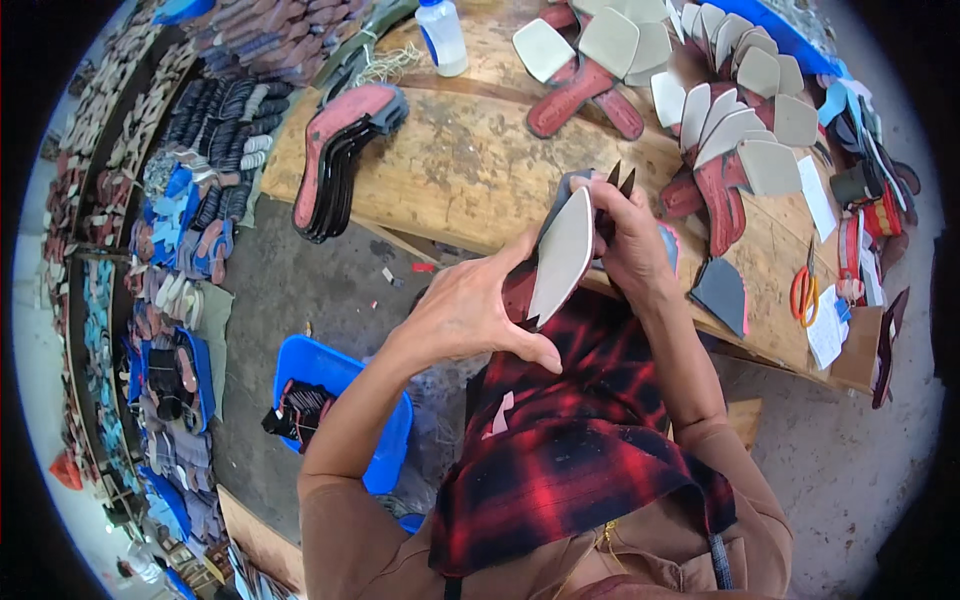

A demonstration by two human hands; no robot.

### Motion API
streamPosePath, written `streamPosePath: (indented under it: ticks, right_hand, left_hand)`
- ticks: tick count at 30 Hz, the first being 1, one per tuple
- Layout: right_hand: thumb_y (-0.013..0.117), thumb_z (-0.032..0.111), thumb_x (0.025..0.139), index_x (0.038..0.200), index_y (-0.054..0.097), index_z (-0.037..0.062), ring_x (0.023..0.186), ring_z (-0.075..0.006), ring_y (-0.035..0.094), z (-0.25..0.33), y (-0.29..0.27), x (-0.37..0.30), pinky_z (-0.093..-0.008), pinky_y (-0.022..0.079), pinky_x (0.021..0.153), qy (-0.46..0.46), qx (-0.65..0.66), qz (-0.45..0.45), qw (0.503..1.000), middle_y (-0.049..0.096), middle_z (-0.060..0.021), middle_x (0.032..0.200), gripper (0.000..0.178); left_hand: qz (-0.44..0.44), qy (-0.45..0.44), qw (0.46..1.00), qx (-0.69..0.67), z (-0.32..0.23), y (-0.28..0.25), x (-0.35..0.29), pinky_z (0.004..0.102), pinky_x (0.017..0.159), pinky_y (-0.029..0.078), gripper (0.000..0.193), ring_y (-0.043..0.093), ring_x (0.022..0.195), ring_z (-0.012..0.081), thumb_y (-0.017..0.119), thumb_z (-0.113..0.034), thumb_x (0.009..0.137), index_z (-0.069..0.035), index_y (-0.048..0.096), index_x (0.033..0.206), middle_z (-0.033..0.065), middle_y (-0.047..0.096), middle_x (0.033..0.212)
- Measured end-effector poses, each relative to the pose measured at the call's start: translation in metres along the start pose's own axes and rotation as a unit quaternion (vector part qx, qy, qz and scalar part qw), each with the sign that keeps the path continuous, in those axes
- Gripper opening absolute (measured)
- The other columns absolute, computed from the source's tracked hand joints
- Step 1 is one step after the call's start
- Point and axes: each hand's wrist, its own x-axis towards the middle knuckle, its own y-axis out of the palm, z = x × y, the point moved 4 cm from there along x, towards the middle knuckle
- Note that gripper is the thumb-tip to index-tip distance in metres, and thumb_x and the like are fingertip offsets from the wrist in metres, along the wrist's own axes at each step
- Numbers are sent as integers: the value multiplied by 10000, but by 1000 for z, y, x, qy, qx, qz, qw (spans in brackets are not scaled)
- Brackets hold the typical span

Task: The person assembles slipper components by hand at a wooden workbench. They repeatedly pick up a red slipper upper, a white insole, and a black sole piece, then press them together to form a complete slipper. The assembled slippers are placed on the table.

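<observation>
My left hand [470, 305] grips a shoe sole [562, 255] with a pale cream insole face and a dark red underside, held upright over my lap at the front edge of the wooden workbench [470, 170]. My right hand [630, 240] closes around the sole's top end together with a dark pointed tool [620, 180], whose two black tips stick up above my fingers. A red and black checked cloth [570, 450] covers my lap below both hands.
A stack of dark soles with a red top [340, 160] lies on the bench's left end, a white bottle [442, 35] behind it. Cream insole pieces and red soles [730, 110] fan out at right, with orange-handled scissors [805, 290]. A blue tray [335, 400] and shoe parts [190, 230] lie on the floor.
</observation>
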Motion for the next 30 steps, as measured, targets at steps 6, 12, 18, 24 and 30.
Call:
streamPosePath:
  ticks: [6, 12, 18, 24, 30]
  right_hand:
    - [479, 411, 1015, 854, 584, 47, 569, -68, 426, -24, -17, 30, -236, 365, 530, -88, -347, 49, 932, 456, 35, 626, 412]
    - [364, 476, 1038, 956, 632, 41, 539, -64, 362, -28, -21, -4, -246, 284, 501, 55, -250, 112, 960, 424, 46, 620, 518]
    - [507, 345, 1008, 1079, 606, 58, 527, -48, 447, -59, -16, -3, -202, 264, 413, 235, 9, 192, 953, 554, 19, 690, 312]
    - [570, 160, 962, 1072, 562, 71, 482, -45, 427, -71, -13, -1, -193, 250, 384, 277, 109, 247, 922, 611, -7, 807, 142]
    - [545, 178, 985, 1013, 558, 74, 443, -33, 388, -73, -7, 18, -188, 231, 363, 220, 28, 229, 948, 614, -31, 740, 109]
  left_hand:
    - [-3, 18, 999, 42, 19, 1, 29, 440, 1028, 412, 1303, 523, 1239, 417, 915, -521, 410, 23, 352, 1452, 285, 545, 1316]
    - [-22, -31, 997, 69, 48, 4, 31, 438, 1010, 427, 1314, 544, 1214, 414, 921, -517, 393, 19, 351, 1449, 285, 564, 1288]
    - [50, 2, 997, 55, 50, -6, 15, 450, 995, 422, 1282, 553, 1192, 412, 902, -542, 399, -24, 376, 1447, 265, 576, 1279]
    - [125, 15, 987, 97, 44, -12, 3, 469, 999, 405, 1259, 556, 1172, 394, 902, -553, 397, -30, 410, 1430, 235, 581, 1277]
    - [38, 27, 997, 69, 62, -12, 5, 434, 979, 433, 1229, 560, 1185, 387, 872, -592, 429, 27, 431, 1395, 264, 592, 1250]
